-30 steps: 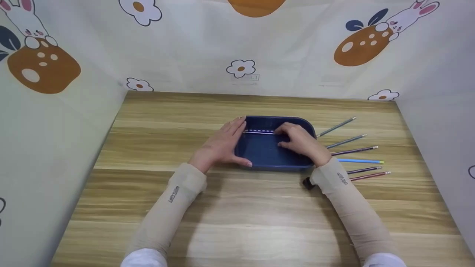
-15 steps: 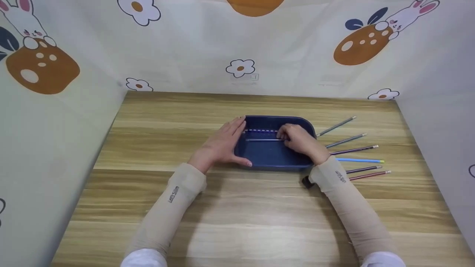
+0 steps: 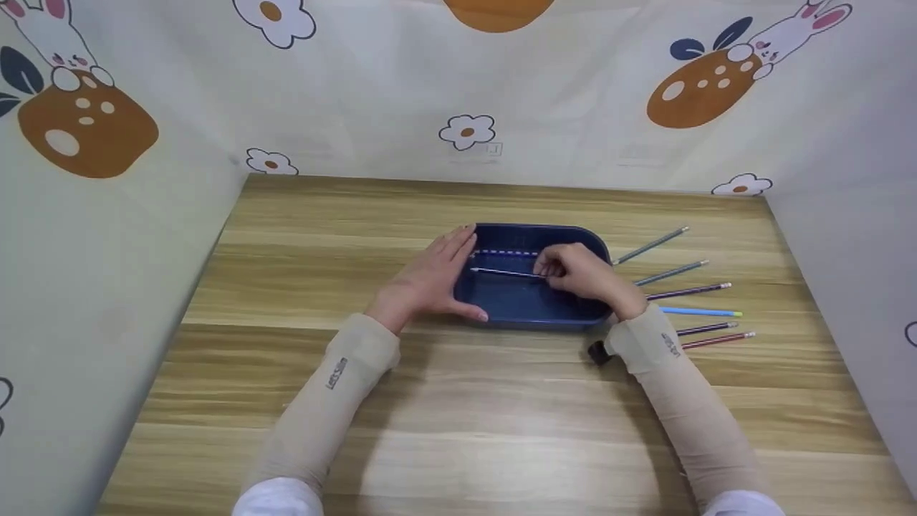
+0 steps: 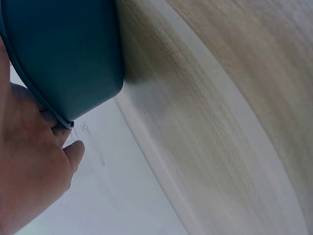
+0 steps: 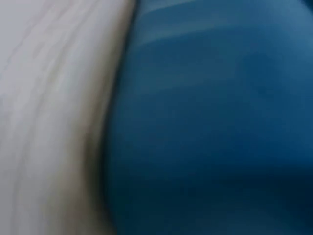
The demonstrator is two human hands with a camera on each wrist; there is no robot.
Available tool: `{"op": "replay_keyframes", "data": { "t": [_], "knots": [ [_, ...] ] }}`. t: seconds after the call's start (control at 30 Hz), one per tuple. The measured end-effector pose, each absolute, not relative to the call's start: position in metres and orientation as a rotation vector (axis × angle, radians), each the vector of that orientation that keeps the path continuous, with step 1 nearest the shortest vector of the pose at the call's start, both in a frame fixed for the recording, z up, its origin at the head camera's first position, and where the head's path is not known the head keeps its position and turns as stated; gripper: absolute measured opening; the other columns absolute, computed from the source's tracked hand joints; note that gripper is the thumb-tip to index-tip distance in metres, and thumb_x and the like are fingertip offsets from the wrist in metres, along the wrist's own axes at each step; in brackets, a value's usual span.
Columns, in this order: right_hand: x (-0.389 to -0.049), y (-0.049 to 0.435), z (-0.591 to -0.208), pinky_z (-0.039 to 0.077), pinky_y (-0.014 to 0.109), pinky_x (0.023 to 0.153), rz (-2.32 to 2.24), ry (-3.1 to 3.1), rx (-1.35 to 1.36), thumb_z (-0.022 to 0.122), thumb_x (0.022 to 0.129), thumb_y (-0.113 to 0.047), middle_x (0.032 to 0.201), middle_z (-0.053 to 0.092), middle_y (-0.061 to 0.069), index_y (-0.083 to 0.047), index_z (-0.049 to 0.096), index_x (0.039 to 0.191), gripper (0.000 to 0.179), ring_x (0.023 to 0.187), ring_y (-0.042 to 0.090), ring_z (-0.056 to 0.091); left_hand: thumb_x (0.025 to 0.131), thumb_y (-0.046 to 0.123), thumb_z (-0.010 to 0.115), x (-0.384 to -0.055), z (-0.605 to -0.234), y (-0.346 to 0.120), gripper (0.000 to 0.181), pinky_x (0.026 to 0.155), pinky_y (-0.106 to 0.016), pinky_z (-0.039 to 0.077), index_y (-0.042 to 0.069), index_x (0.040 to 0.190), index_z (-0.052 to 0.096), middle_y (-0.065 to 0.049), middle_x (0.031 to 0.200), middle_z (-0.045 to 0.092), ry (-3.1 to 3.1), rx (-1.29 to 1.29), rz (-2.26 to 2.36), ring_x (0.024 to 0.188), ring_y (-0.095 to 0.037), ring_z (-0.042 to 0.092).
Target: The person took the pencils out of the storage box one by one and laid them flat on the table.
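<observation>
A dark blue plastic bin (image 3: 516, 301) rests on the wooden table. My left hand (image 3: 430, 276) lies spread against its left end, fingers straight at the back corner and thumb over the front rim. In the left wrist view that hand (image 4: 34, 161) is beside the bin's outer wall (image 4: 73, 54). Inside the bin, my right hand (image 3: 582, 271) pinches a thin pencil (image 3: 505, 271), whose pale tip points left. Behind it, a purple-and-white patterned pencil (image 3: 505, 252) runs along the back wall. The right wrist view is filled mostly by blurred bin wall (image 5: 205, 112); the right hand is out of that view.
Several pencils fan out on the table right of the bin, among them a light blue one (image 3: 702, 312) and a red one (image 3: 720, 340). My right forearm partly covers them. Printed fabric walls (image 3: 372, 100) enclose the table at the back and sides.
My right hand has closed its thumb on the thin pencil and drawn it from beside the patterned one toward the front of the bin. The left hand stays put.
</observation>
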State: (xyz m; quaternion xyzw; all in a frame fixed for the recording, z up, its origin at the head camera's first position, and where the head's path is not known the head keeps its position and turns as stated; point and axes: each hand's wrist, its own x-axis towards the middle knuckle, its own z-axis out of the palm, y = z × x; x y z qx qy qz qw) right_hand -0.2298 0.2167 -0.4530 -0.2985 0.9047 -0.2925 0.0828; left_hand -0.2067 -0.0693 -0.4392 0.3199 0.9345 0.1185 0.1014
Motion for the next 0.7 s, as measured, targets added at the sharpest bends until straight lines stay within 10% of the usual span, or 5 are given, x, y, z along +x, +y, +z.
{"op": "replay_keyframes", "data": {
  "t": [0.7],
  "knots": [
    [-0.19, 0.241, -0.407, 0.052, 0.021, 0.074, -1.188, 2.411, -0.962, 0.059, 0.083, 0.011, 0.095, 0.066, 0.014, 0.0, 0.065, 0.099, 0.019, 0.084, 0.024, 0.061, 0.055, 0.092, 0.047, -0.208, -0.44, -0.07, 0.135, 0.12, -0.035, 0.004, 0.008, 0.152, 0.004, -0.005, 0.16, -0.004, 2.766, 0.962, 0.304, 0.146, -0.021, -0.001]
  ]
}}
